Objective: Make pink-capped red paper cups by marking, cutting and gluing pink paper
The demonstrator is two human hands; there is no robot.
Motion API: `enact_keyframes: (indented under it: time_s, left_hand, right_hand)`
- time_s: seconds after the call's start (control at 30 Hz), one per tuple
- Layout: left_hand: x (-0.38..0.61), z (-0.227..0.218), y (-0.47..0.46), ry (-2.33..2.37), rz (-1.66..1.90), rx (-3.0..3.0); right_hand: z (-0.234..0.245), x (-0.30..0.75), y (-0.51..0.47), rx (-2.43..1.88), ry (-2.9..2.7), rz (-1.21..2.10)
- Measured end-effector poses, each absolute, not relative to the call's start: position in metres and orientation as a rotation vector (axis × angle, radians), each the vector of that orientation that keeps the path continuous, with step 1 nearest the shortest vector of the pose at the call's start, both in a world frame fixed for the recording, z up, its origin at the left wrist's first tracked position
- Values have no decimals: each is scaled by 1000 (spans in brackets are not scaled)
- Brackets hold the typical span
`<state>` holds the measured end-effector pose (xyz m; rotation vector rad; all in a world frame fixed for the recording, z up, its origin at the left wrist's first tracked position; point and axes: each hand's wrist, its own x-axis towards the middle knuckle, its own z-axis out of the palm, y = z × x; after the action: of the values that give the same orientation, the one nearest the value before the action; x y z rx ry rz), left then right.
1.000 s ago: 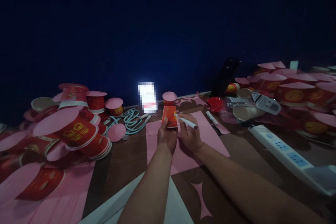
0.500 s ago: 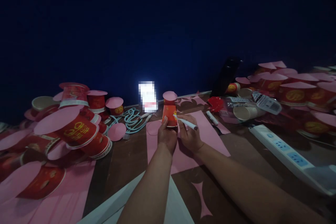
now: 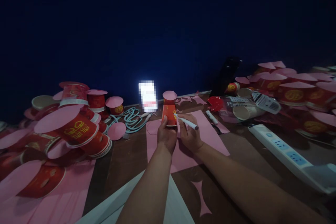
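Note:
My left hand (image 3: 167, 136) is wrapped round a red paper cup (image 3: 169, 113) with yellow lettering, held above a pink paper sheet (image 3: 210, 143). Behind the cup's upper end shows a pink paper disc (image 3: 169, 95); whether it is joined to this cup I cannot tell. A white marker (image 3: 187, 122) lies in the grip of my right hand (image 3: 189, 136), its tip at the right side of the cup, by the lettering. A drawn circle shows on the sheet's left part, beside my left hand.
Red cups topped with pink discs (image 3: 78, 126) pile up on the left, and more cups (image 3: 294, 92) on the right. A pale blue cable (image 3: 132, 120) lies near a lit, blurred screen (image 3: 147, 96). At right are a power strip (image 3: 282, 147), a glue stick (image 3: 211, 117) and plastic packaging (image 3: 266, 102).
Almost nothing differs. Both hands, the cup and the marker hold nearly the same place, with the marker's tip still at the cup's side.

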<state>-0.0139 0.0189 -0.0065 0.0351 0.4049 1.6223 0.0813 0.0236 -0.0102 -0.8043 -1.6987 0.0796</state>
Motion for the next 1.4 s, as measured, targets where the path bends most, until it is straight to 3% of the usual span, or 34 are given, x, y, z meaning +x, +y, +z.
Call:
enact_keyframes:
  time_s: [1.4]
  left_hand:
    - [-13,-9,19,409,1651,66]
  right_hand:
    - [-8,82,22,-816,-1740,69]
